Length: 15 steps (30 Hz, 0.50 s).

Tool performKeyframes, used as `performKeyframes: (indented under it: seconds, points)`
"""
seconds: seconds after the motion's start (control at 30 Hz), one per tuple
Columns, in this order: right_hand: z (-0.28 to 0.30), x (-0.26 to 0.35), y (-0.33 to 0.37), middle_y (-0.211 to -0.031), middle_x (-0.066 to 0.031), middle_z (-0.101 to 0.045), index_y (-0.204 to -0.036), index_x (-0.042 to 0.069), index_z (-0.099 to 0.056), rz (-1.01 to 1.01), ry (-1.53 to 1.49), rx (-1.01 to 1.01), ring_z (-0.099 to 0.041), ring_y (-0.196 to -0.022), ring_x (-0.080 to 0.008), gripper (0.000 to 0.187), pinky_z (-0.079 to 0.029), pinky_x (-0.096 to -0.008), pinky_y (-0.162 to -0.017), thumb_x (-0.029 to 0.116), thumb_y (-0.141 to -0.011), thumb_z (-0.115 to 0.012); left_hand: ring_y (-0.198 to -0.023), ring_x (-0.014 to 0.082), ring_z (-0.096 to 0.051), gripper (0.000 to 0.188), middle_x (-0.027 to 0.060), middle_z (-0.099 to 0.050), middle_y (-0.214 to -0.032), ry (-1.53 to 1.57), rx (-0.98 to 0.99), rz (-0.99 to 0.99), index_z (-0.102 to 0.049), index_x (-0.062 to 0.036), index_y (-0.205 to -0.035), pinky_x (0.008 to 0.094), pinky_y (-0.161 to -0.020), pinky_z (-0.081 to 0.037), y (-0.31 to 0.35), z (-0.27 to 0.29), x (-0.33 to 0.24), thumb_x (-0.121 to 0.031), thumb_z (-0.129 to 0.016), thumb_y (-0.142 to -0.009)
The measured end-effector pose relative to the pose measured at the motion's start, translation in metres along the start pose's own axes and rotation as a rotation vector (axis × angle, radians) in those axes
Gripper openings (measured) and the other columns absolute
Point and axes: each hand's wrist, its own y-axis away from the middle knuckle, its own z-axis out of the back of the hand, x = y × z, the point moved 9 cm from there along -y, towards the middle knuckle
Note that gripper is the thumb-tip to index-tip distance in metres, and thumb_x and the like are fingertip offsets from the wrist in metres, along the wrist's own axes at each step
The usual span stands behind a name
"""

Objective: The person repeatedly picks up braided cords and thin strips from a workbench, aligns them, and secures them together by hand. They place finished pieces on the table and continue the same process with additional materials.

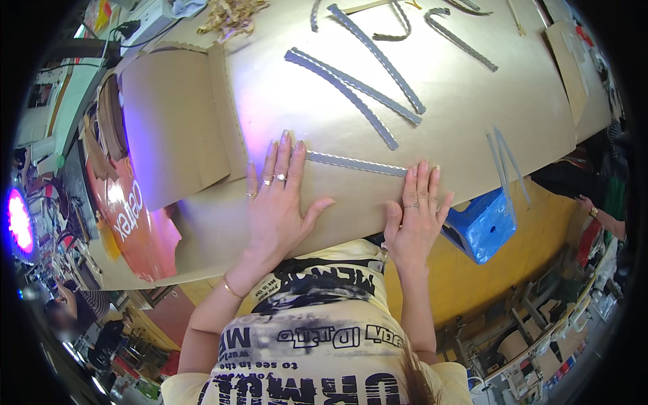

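Observation:
A narrow grey strip with a pale scalloped edge (358, 163) lies nearly straight across the near part of the table. Over its left end my left hand (280, 196) rests flat, fingers stretched and thumb out to the side. My right hand (415, 209) presses its fingertips on the right end, palm down, fingers extended. The strip's two ends are hidden under the fingers. Farther off lie more grey strips with scalloped edges, one folded into a narrow V (344, 91) and another long one (381, 61) beside it.
Several dark curved strips (462, 44) are at the back of the brown-covered table (520, 115). Brown sheets (179, 121) and a red-orange sheet (131, 209) lie left, pale scraps (233, 17) behind. Thin strips (503, 162) overhang the right edge near a blue stool (486, 226). Other people are nearby.

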Motion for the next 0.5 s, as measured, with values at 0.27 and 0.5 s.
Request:
performKeyframes:
  seconds: [0.27, 0.5]
  points:
    - [0.002, 0.003, 0.002, -0.16, -0.0157, -0.034, -0.15, 0.01, -0.044, 0.023, -0.063, -0.186, -0.027, -0.149, -0.0374, 0.057, -0.011, -0.0584, -0.119, 0.036, -0.101, -0.053, -0.152, 0.0399, -0.011, 0.091, 0.0156, -0.02, -0.165, -0.018, -0.047, -0.016, -0.029, -0.0058, -0.156, 0.0655, -0.117, -0.008, 0.005, -0.002, 0.009, -0.063, -0.056, -0.091]
    - [0.031, 0.005, -0.005, -0.154, -0.0224, -0.04, -0.137, 0.007, -0.058, 0.06, -0.178, -0.365, -0.033, -0.144, -0.0424, 0.046, -0.023, -0.0557, -0.116, 0.023, -0.094, -0.067, -0.152, 0.0394, -0.015, 0.083, 0.0203, -0.019, -0.163, 0.07, -0.212, -0.088, -0.034, -0.005, -0.153, 0.067, -0.116, -0.01, 0.003, 0.009, 0.0, -0.05, -0.064, -0.09]
